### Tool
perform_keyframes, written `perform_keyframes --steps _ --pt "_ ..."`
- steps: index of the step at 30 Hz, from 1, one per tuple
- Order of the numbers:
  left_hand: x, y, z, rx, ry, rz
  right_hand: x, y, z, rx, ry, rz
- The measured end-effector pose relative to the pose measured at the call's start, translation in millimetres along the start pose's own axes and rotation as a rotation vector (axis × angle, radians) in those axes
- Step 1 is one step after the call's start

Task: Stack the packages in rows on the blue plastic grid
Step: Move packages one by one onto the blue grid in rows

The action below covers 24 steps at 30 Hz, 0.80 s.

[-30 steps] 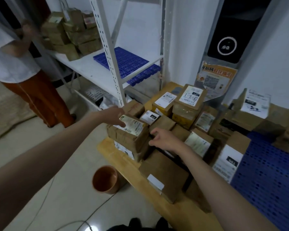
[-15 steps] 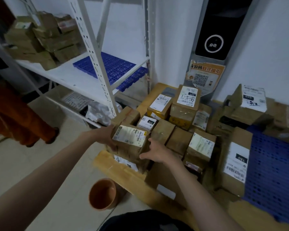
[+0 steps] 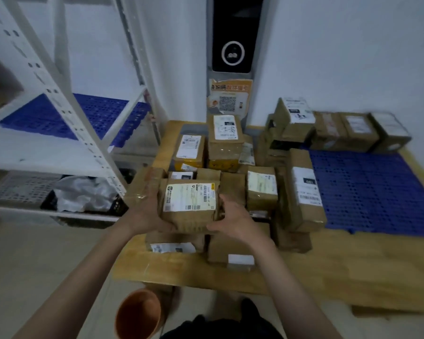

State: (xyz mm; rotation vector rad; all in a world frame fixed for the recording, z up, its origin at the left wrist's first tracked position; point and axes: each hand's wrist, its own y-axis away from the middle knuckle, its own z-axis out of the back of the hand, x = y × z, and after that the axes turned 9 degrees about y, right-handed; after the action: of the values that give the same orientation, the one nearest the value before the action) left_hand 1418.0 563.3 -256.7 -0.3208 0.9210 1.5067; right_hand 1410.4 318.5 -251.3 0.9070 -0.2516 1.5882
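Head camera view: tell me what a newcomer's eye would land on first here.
First, the two hands, left and right, gripping a brown package with a white label at centre frame. Behind it, a heap of packages crowds the wooden platform. To the right lies the blue plastic grid, mostly bare, with a row of boxes along its far edge.

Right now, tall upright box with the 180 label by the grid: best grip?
Take the tall upright box by its two narrow side faces near the top, coming from above. It stands on end and looks top-heavy; the blue grid side is open, while packages crowd its left.
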Motion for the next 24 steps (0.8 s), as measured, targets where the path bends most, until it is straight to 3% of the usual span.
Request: perform_keyframes --steps 15,24 --pt "-218 -13 -105 0.090 -0.253 -0.407 -126 133 126 -0.501 -0.190 -0.133" --pt "-323 -16 -237 0.177 -0.243 -0.459 -250 206 205 -0.626 -0.208 -0.225"
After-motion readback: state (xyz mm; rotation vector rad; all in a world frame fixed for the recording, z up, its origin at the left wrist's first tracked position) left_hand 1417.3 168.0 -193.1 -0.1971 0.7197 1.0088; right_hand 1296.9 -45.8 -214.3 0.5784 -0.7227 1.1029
